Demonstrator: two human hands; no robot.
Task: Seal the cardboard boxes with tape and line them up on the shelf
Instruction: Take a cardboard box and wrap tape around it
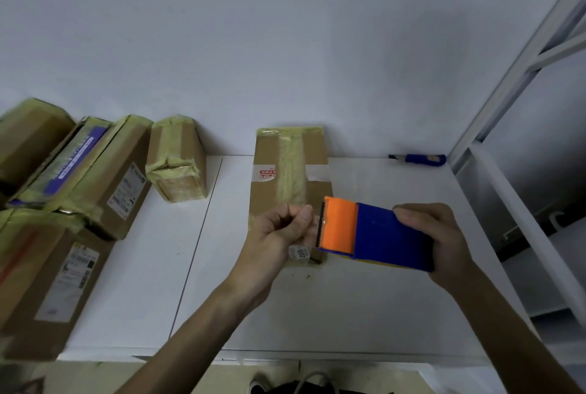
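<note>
hidden/cut off: left boxes (126, 178) are blurred and run out of view at the left edge, labels unreadable. The near end of the centre box (290, 171) is covered by both hands and the dispenser. Of the tape roll (390, 263) only a yellowish edge shows under the dispenser shell. Dark item with a pale cable at the bottom edge is cut off, can't identify.
left hand (279, 232): fingers curled in, thumb pressed to forefinger, pinching the tape end (314, 227) right at the toothed edge. Film is near see-through, hard to make out.
right hand (434, 235): wrapped round the blue rear of the tape dispenser (377, 232), thumb on top, other fingers mostly hidden behind the body.
tape dispenser: blue body, orange front, cutter teeth facing the left hand. It is over the near end of the centre box; can't tell if it touches.
centre box: flat on the desk (348, 298), far end at the wall. A yellowish tape strip runs down its length, and a white band with red print crosses it.
small box (177, 165): left of the centre box and apart from it, wrapped in yellowish tape, by the wall.
utility knife (418, 159): blue, back right of the desk at the wall, well apart from the hands.
shelf frame (507, 92): white metal, right side, cut off by the edge of view.
</note>
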